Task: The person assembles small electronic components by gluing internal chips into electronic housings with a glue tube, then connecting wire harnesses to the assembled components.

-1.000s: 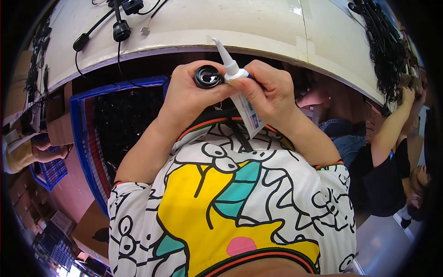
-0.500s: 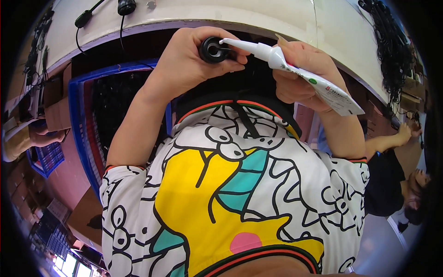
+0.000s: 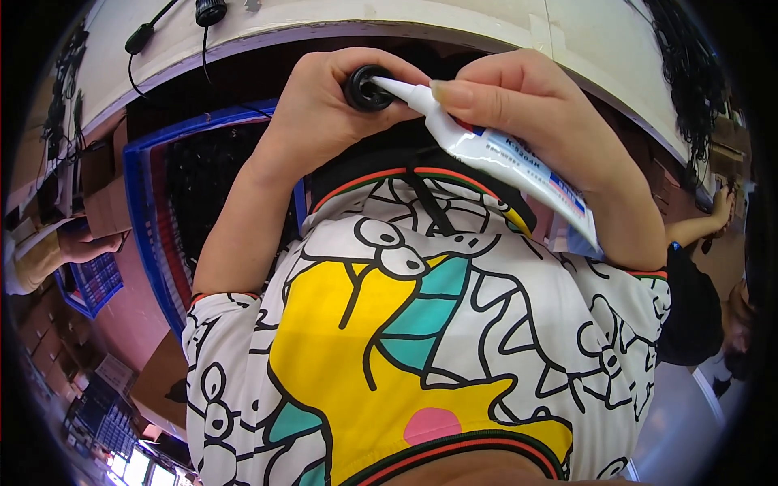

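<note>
My left hand (image 3: 312, 113) is wrapped round a small black cylindrical part (image 3: 354, 98), its round open end facing me. In my right hand (image 3: 539, 101) lies a white squeeze tube (image 3: 510, 162) with blue and red printing, gripped near its neck between thumb and fingers. Its narrow white nozzle (image 3: 403, 91) points left, and the tip reaches into the mouth of the black part. Whether any paste comes out of the tip, I cannot tell. Both hands are held in front of the table edge, above my lap.
Along the top runs a pale tabletop (image 3: 454, 23). A black connector on a cord (image 3: 139, 38) and a ribbed black plug-like piece (image 3: 211, 11) lie at its left; black cables (image 3: 681, 81) hang at the right. A blue-rimmed crate (image 3: 150, 235) holds dark items. People are at both sides.
My right hand has moved left and turned the tube, so its printed blue side shows. The nozzle tip has gone from the black part's rim into its opening. My left hand stays nearly still.
</note>
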Demonstrator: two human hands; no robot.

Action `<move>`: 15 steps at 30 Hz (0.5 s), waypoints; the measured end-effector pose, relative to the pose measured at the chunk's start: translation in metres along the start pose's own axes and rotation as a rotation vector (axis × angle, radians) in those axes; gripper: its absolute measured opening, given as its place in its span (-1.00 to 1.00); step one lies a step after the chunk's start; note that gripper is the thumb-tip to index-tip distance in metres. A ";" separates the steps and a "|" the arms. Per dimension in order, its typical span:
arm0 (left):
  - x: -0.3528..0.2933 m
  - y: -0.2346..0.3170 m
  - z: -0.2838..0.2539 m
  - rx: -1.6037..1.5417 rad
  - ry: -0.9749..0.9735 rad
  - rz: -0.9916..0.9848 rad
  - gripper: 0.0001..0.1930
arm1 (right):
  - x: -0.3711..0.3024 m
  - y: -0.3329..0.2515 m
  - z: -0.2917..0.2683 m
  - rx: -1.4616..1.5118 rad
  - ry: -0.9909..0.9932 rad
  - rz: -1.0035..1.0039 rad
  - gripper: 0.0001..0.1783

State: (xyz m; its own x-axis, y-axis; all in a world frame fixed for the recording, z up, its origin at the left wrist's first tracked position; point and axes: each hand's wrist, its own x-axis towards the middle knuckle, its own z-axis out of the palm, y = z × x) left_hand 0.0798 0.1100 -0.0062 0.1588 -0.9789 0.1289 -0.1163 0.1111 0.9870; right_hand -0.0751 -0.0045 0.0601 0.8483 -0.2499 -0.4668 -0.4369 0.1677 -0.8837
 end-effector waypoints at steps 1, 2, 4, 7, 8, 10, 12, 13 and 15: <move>0.001 0.001 0.000 0.010 0.010 -0.022 -0.80 | -0.001 -0.003 -0.001 -0.227 -0.013 -0.072 -0.70; 0.002 0.001 0.000 0.011 0.009 -0.021 -0.80 | -0.002 -0.008 -0.002 -0.312 -0.027 -0.076 -0.68; 0.005 0.002 0.001 0.025 0.006 -0.050 -0.75 | 0.000 -0.013 -0.008 -0.290 -0.044 -0.044 -0.66; 0.014 -0.005 0.002 0.040 0.047 0.120 -0.81 | 0.002 -0.016 -0.015 -0.145 -0.061 0.047 -0.63; 0.016 0.001 0.003 0.036 0.026 0.112 -0.79 | 0.001 -0.015 -0.017 -0.017 -0.068 0.105 -0.64; 0.020 0.011 0.005 0.114 0.054 0.041 -0.77 | -0.003 -0.012 -0.031 0.079 -0.157 0.095 -0.65; 0.024 0.008 0.003 0.103 0.119 -0.105 -0.72 | -0.005 -0.018 -0.043 0.236 -0.238 0.039 -0.71; 0.028 0.007 0.003 0.050 0.102 -0.233 -0.69 | -0.010 -0.019 -0.053 0.238 -0.144 -0.030 -0.74; 0.028 0.013 0.005 -0.205 0.025 -0.165 -0.59 | -0.002 -0.021 -0.079 0.130 0.070 -0.212 -0.71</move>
State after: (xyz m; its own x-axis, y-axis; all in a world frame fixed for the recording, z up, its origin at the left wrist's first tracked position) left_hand 0.0774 0.0834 0.0093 0.1839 -0.9823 -0.0360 0.1135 -0.0152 0.9934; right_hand -0.0916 -0.0830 0.0770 0.8921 -0.3570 -0.2771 -0.2060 0.2245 -0.9524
